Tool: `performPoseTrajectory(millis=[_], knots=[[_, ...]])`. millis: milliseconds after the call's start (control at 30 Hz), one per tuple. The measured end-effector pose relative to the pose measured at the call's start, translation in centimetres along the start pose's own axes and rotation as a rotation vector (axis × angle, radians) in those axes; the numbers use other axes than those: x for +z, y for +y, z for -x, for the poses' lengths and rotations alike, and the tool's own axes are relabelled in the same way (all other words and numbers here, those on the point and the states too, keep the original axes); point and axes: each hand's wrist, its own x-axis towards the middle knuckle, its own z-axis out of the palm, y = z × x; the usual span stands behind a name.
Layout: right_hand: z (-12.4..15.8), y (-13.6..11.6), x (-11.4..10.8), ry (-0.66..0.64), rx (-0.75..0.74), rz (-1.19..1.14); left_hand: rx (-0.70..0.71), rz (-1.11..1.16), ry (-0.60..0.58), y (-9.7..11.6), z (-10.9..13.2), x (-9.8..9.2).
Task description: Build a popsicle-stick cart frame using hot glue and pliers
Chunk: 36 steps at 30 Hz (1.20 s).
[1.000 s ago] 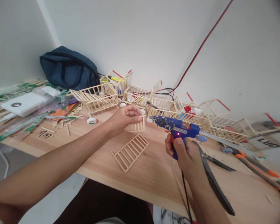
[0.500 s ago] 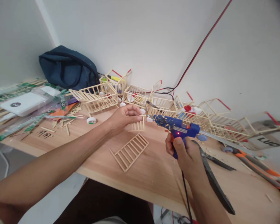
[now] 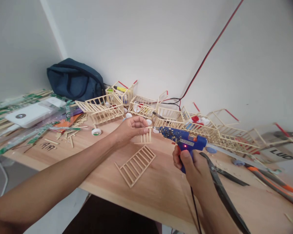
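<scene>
My left hand (image 3: 131,128) pinches a small panel of wooden sticks (image 3: 144,137) by its top edge and holds it upright above the wooden table (image 3: 161,185). My right hand (image 3: 189,164) is wrapped round the handle of a blue hot glue gun (image 3: 183,139) with a red light lit. Its nozzle points left and sits right at the small panel's upper right corner. A larger ladder-like stick panel (image 3: 136,161) lies flat on the table just below the small one.
A row of stick-built cage frames (image 3: 175,118) lines the wall behind. A dark blue bag (image 3: 74,80) sits in the back left corner beside a white box (image 3: 29,113) and loose sticks. Orange-handled pliers (image 3: 271,180) and a black strap (image 3: 222,191) lie at right.
The view has shifted down, so everything sits lower in the picture. Both hands keep their grips, and the glue gun nozzle stays at the small panel's corner.
</scene>
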Motion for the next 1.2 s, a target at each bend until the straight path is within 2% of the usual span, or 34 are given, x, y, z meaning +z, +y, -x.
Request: performPoseTrajectory(millis=[400,600,933,1200], knots=[[0.1,0.2,-0.1,-0.016,-0.002,0.039,-0.001,-0.03,0.031,0.3,0.2,0.2],[0.3,-0.8,0.5,0.053,0.029,-0.01,-0.023,-0.011,0.018,0.2,0.2,0.1],[0.3,0.2,0.5,0.051,0.017,-0.023,-0.033,0.017,0.014,0.1,0.2,0.1],[0.3,-0.6,0.6,0.078,0.02,-0.019,-0.012,-0.002,0.017,0.2,0.2,0.0]])
